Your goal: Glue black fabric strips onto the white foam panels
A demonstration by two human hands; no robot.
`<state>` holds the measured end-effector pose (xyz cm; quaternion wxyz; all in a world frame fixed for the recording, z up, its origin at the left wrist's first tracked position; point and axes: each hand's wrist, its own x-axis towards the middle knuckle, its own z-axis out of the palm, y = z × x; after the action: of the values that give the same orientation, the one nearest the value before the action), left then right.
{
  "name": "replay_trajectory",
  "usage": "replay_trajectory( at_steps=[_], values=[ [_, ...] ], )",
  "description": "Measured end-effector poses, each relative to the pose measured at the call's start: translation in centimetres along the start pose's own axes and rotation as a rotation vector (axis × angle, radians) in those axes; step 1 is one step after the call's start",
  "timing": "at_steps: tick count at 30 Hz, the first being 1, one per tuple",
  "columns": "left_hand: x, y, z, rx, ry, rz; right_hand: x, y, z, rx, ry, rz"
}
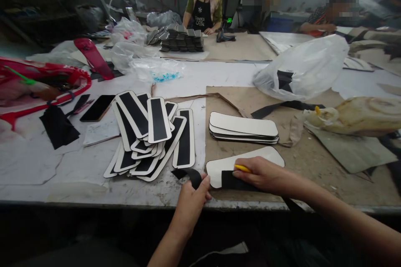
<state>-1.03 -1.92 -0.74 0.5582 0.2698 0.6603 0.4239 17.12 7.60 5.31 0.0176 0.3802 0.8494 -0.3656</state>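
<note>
My left hand [191, 202] is closed, pinching a curled black strip [194, 177] between thumb and fingers at the near table edge. Just right of it lies a white panel with rounded corners [272, 156]. A black piece [230, 180] covers part of that panel, its right part hidden under my right hand [261, 173]. This hand is closed around a slim yellow tool [242, 168] whose tip I cannot make out, and rests on the panel. Behind it is a stack of white panels [242, 124]. On the left, a loose pile of white-edged panels with black centres [159, 119] spreads out.
A phone [97, 107], black pieces [59, 127] and a red bag [75, 77] lie at left. Brown board [313, 175] covers the right side, with a yellowish wrapped object [369, 116] and a clear plastic bag [307, 64]. Co-workers sit across the table.
</note>
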Motion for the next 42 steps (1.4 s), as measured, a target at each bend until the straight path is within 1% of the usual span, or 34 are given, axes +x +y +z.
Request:
replay_trajectory(
  at_steps=[3,6,9,14,18,21,23,26,29,32,35,38,42],
  values=[
    [1.3,0.4,0.1,0.109,-0.069,0.005,2.9,-0.2,0.5,-0.059,-0.096,0.017],
    [2.0,0.5,0.1,0.121,-0.08,-0.007,4.6,0.2,1.0,-0.186,-0.127,0.033],
    [2.3,0.6,0.2,0.125,-0.075,-0.026,5.4,0.6,1.5,-0.275,-0.138,0.032],
    [2.4,0.8,0.5,0.147,-0.055,-0.067,5.8,1.1,2.2,-0.317,-0.142,0.035],
    [3.1,0.5,1.0,0.204,0.008,-0.091,6.1,0.7,2.5,-0.336,-0.137,0.029],
    [3.5,0.1,1.2,0.253,0.05,-0.084,5.5,0.5,1.8,-0.339,-0.126,0.042],
    [3.5,0.0,1.3,0.263,0.043,-0.068,4.1,1.3,0.5,-0.346,-0.145,0.076],
    [3.4,0.0,1.2,0.252,0.01,-0.06,0.7,4.1,-1.9,-0.3,-0.174,0.188],
    [3.4,-0.2,1.0,0.243,-0.002,-0.06,-2.5,7.7,-3.5,-0.2,-0.077,0.297],
    [3.5,-0.4,1.0,0.249,0.002,-0.051,-3.9,10.0,-3.4,-0.192,0.054,0.366],
    [3.6,-0.5,1.1,0.259,0.011,-0.06,-3.4,10.4,-2.3,-0.275,0.159,0.453],
    [3.5,-0.5,1.2,0.279,0.034,-0.06,-2.5,10.3,-1.6,-0.376,0.19,0.533],
    [3.5,-0.5,1.2,0.299,0.064,-0.052,-2.1,10.5,-1.4,-0.403,0.188,0.562]
  ],
)
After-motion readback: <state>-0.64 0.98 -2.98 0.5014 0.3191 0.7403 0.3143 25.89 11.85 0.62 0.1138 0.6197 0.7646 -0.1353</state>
